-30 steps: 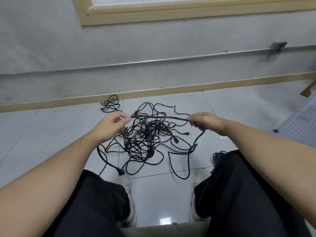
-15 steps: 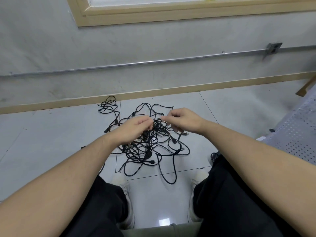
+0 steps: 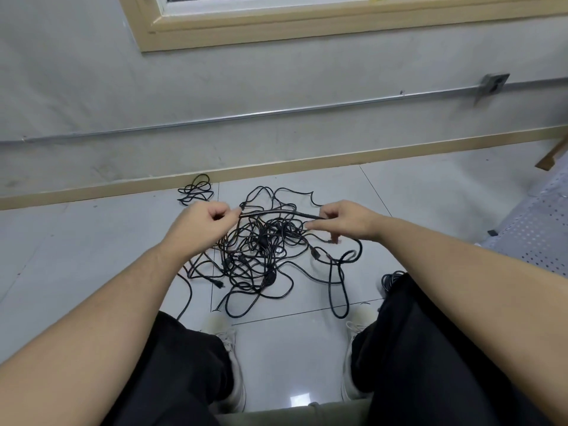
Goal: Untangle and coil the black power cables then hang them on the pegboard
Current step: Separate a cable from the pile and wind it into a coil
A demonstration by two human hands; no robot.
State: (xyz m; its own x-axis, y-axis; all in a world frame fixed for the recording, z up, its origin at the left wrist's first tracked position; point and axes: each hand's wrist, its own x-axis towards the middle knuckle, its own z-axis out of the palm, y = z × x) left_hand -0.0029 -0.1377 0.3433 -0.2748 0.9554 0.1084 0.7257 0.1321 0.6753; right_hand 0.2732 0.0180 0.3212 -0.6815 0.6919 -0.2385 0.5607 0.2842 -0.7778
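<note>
Left hand (image 3: 204, 224) and right hand (image 3: 344, 221) each pinched 1 taut cable span (image 3: 279, 213) just above the tangled power cables (image 3: 261, 250) on the floor tiles (image 3: 415, 204). Cable looked light, limp, snag-prone; best gripped near a free plug.

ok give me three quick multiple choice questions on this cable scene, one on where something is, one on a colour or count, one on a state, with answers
1. Where is the small separate cable bundle?
A. on the person's lap
B. on the floor by the baseboard, left of the big tangle
C. hung on the wall

2. What colour are the cables?
A. black
B. white
C. orange

3. What is the stretch of cable between the hands doing?
A. lying loose on the floor
B. held taut between both hands
C. coiled round one wrist

Answers: B, it lies near the baseboard; A, the tangle is black; B, the left hand and right hand each pinch an end.
</note>
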